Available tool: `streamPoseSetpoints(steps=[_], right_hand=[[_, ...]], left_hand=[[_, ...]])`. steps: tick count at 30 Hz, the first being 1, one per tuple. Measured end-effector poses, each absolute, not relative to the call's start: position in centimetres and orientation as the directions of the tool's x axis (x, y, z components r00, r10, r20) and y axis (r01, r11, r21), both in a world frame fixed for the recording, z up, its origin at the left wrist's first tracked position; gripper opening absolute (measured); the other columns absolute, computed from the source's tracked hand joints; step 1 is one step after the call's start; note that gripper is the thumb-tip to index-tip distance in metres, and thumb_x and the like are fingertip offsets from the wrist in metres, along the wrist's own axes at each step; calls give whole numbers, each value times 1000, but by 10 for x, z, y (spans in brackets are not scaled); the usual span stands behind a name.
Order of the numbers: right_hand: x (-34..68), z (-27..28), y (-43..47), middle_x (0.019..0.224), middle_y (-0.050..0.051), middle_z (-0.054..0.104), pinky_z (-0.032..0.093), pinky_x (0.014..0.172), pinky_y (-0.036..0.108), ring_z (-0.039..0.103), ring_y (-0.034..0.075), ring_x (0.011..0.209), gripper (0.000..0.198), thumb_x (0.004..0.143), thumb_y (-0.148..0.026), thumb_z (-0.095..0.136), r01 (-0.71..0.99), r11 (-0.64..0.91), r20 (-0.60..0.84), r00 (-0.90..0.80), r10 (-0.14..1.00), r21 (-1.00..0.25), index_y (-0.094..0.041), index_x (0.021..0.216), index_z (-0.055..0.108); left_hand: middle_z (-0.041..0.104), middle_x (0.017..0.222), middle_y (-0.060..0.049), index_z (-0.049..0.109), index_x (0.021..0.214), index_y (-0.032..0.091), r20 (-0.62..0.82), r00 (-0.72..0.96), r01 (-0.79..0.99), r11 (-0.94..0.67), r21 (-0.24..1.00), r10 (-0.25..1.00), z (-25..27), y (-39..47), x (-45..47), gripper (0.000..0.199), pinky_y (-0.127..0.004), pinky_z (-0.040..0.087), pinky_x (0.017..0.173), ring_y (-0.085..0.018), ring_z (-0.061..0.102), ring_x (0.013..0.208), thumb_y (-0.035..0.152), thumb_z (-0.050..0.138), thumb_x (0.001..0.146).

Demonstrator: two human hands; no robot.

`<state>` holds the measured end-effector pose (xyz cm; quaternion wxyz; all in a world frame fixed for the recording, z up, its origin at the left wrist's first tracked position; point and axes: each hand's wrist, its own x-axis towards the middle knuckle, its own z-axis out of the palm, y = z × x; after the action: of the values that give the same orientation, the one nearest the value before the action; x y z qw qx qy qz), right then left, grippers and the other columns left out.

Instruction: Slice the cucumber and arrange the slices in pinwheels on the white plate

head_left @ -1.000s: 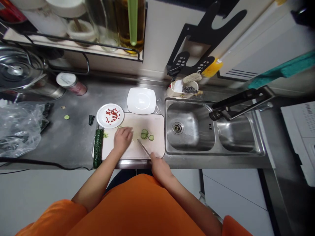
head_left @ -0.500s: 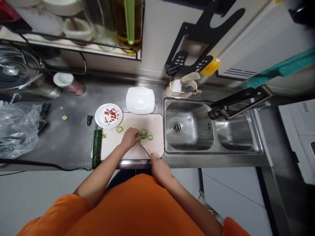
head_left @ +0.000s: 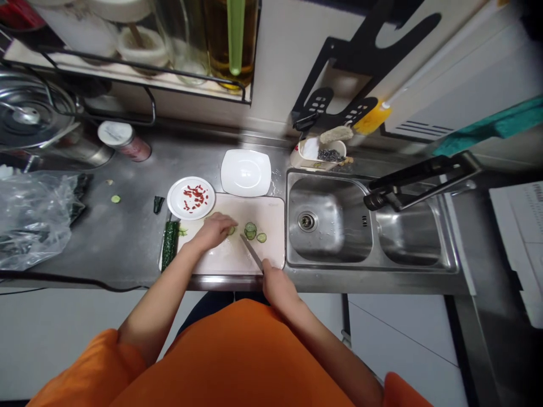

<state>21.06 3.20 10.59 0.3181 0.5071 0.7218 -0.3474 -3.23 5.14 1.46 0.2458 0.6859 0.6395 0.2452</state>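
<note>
My right hand (head_left: pixel 280 288) grips a knife (head_left: pixel 253 254), its blade slanting up and left over the white cutting board (head_left: pixel 220 263). With fingers stretched out low over the board, my left hand (head_left: pixel 213 230) is at a cucumber slice (head_left: pixel 231 230), partly under the fingertips. Right of the knife tip, several slices (head_left: pixel 250 230) overlap in a small pile, and one more slice (head_left: pixel 262 238) lies beside them. A dark green length of cucumber (head_left: pixel 170 244) rests along the board's left edge, with thin pale green pieces (head_left: pixel 182 232) next to it.
A white plate with red bits (head_left: pixel 172 200) overlaps the board's upper left corner; a white square dish (head_left: pixel 246 169) stands behind. The double sink (head_left: pixel 328 217) adjoins on the right. Farther left are a cucumber end (head_left: pixel 158 204), a lidded jar (head_left: pixel 125 141) and a plastic bag (head_left: pixel 36 220).
My left hand has left the slice pile and moved left, now at a single slice. The slice seen earlier near the plate no longer shows there. The knife stays in my right hand.
</note>
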Motion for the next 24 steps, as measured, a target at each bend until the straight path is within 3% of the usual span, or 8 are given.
streamPoseSetpoints(steps=[3, 6, 9, 15, 24], right_hand=[[208, 106, 33, 93, 12, 65, 42, 69, 29, 63, 24, 90, 41, 83, -6, 34, 954, 244, -806, -281, 521, -175, -18, 121, 42], [206, 106, 33, 91, 12, 65, 42, 68, 29, 64, 24, 91, 41, 83, -6, 34, 956, 240, -802, -274, 531, -169, -19, 122, 41], [205, 105, 34, 91, 12, 65, 42, 69, 28, 64, 24, 92, 41, 83, -5, 35, 958, 242, -800, -265, 538, -154, -19, 121, 41], [196, 100, 32, 91, 12, 65, 44, 69, 29, 64, 24, 90, 39, 83, -3, 34, 943, 293, -766, -305, 566, -159, -18, 118, 42], [170, 97, 30, 89, 12, 65, 46, 69, 29, 64, 24, 91, 37, 86, -2, 30, 917, 350, -715, -376, 590, -193, -15, 118, 40]], left_hand=[[67, 100, -7, 64, 108, 22, 28, 4, 782, -20, 622, 1000, 7, 42, -23, 29, -37, 46, 85, -22, 58, 94, 31, 55, 81], [63, 93, -11, 62, 106, 18, 47, -215, 825, 155, 543, 976, -3, 26, -13, 35, -40, 46, 83, -26, 57, 91, 37, 62, 77], [60, 89, -11, 62, 103, 18, 69, -302, 823, 224, 522, 951, -13, 16, -6, 31, -39, 46, 82, -26, 56, 89, 38, 60, 79], [60, 89, -8, 63, 100, 19, 93, -319, 771, 201, 604, 943, -25, 14, -4, 26, -36, 47, 83, -23, 55, 88, 36, 57, 82], [61, 91, -8, 64, 103, 19, 147, -302, 763, 146, 630, 942, -31, 9, -6, 27, -35, 46, 85, -21, 56, 90, 32, 59, 80]])
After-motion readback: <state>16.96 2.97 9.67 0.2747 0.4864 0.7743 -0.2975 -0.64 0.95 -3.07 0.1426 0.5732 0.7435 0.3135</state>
